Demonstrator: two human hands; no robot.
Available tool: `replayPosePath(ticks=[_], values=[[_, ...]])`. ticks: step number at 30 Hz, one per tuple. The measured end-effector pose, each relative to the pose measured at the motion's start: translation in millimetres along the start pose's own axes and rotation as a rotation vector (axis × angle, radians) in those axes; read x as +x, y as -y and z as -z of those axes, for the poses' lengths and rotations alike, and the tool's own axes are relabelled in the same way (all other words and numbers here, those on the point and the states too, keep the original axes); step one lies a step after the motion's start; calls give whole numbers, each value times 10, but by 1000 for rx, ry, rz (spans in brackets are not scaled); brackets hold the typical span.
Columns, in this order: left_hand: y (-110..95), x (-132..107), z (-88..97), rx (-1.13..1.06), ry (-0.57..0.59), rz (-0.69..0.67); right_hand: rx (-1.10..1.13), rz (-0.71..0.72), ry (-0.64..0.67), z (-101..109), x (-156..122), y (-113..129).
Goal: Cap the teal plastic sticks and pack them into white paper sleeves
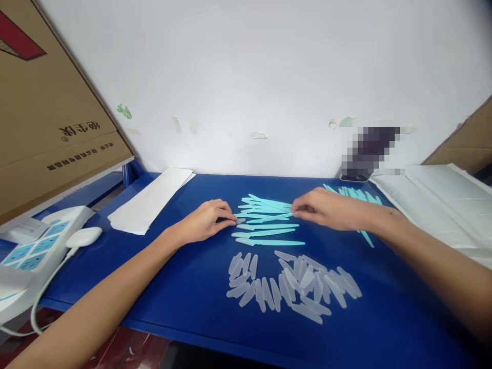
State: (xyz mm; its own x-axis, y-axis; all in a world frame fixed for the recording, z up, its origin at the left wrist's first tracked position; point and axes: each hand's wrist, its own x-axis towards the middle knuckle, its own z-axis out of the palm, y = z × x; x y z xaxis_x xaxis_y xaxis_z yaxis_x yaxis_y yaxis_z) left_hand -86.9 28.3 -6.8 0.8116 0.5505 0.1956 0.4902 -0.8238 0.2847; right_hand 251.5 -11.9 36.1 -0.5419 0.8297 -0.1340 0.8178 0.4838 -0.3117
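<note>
On the blue table (184,287) lies a pile of several thin turquoise plastic sticks (265,210). My left hand (207,220) rests at the pile's left end, fingers pinched around a small clear cap (240,221) at a stick's tip. My right hand (330,207) pinches the other end of a turquoise stick at the pile's right side. In front of the pile, several translucent whitish caps (295,284) lie scattered. More turquoise sticks (357,195) lie behind my right wrist.
A stack of white paper strips (148,202) lies at the back left. A power strip (26,251) with a white plug (82,237) sits left. Cardboard boxes (46,113) lean on the left wall. White sheets (442,205) cover the right side; a dark phone (355,177) leans on the wall.
</note>
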Motion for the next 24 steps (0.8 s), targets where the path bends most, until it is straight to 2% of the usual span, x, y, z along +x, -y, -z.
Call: replayPosePath(ticks=[5,11,19,24], values=[[-52,11,20,129,38,-37,-25,26,-61,-15,21,20],[-28,8,-3,113,24,-27,-24,99,-138,-48,33,-44],[-84,58,-124,-19,-48,6,-25,139,-99,-140,67,121],[-92,82,-161,-9,-74,-5,-83,110,-107,-172,89,218]])
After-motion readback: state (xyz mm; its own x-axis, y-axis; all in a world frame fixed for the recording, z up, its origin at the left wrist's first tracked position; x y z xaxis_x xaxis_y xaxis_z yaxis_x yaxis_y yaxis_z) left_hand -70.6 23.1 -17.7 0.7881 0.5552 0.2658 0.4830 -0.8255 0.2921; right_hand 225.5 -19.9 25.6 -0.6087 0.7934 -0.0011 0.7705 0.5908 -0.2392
